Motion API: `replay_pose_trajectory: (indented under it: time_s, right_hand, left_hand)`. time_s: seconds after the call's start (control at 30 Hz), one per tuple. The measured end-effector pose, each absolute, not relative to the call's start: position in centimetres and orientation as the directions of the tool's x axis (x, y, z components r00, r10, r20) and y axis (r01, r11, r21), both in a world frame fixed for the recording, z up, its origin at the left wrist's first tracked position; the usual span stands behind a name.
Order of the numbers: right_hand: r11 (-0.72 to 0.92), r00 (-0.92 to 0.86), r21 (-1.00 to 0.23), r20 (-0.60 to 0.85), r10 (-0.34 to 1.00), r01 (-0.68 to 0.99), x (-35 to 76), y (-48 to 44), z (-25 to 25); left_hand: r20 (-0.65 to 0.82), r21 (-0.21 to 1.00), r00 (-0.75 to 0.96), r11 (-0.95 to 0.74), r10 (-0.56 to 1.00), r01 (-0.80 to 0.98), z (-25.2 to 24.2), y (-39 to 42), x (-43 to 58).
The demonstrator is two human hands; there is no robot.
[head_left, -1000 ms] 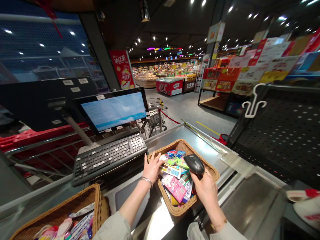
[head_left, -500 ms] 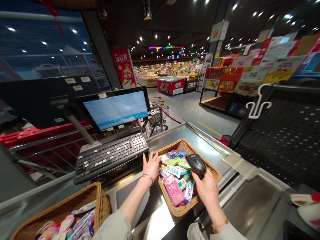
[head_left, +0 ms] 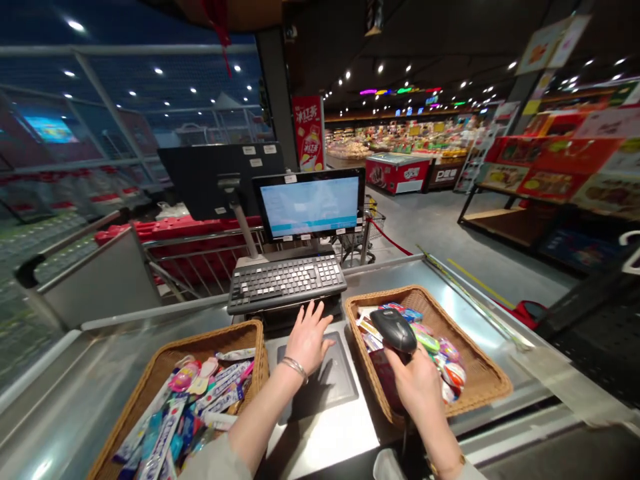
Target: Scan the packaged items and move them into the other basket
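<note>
Drawn back out of the wicker basket [head_left: 480, 373], our left hand [head_left: 309, 337] now hangs open, fingers spread, above the black counter pad [head_left: 335, 380] below the keyboard [head_left: 286, 285]. Our right hand [head_left: 415, 390] grips a black handheld barcode scanner [head_left: 393, 331] over that basket's packets [head_left: 445, 360].

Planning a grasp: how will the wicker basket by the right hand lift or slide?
The wicker basket is probably light, holding small packets; it likely slides on the steel counter; its rim looks stiff enough to grip.
</note>
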State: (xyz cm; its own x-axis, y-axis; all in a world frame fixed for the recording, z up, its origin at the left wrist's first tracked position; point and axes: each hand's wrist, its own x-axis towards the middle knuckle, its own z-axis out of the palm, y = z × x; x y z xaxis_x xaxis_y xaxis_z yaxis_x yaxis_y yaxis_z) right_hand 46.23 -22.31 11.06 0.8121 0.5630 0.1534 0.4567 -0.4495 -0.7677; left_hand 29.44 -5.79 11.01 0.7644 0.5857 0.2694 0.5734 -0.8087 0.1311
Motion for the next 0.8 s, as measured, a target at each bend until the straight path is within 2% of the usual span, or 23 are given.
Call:
replay_pose_trajectory:
  time_s: [0.27, 0.43, 0.53, 0.63, 0.8]
  right_hand:
    - [-0.367, 0.660, -0.719, 0.168, 0.732, 0.590, 41.3, -20.0, 10.3]
    - [-0.315, 0.570, -0.697, 0.162, 0.806, 0.644, 38.0, -18.5, 10.2]
    - [-0.270, 0.509, -0.681, 0.174, 0.843, 0.680, 36.3, -17.7, 10.1]
    - [-0.272, 0.465, -0.670, 0.123, 0.877, 0.691, 34.8, -17.1, 9.9]
    - [-0.248, 0.391, -0.667, 0.071, 0.918, 0.703, 33.0, -16.1, 9.4]
  left_hand:
    - [0.277, 0.199, 0.679, -0.732, 0.679, 0.651, 10.0, -6.7, 19.9]
    - [0.255, 0.225, 0.575, -0.626, 0.778, 0.747, 8.3, -6.3, 13.6]
    - [0.181, 0.223, 0.504, -0.534, 0.845, 0.815, 7.4, -5.8, 10.3]
    - [0.059, 0.217, 0.444, -0.446, 0.894, 0.868, 6.9, -5.3, 7.6]
    - [-0.067, 0.179, 0.405, -0.388, 0.912, 0.904, 5.8, -5.0, 4.6]
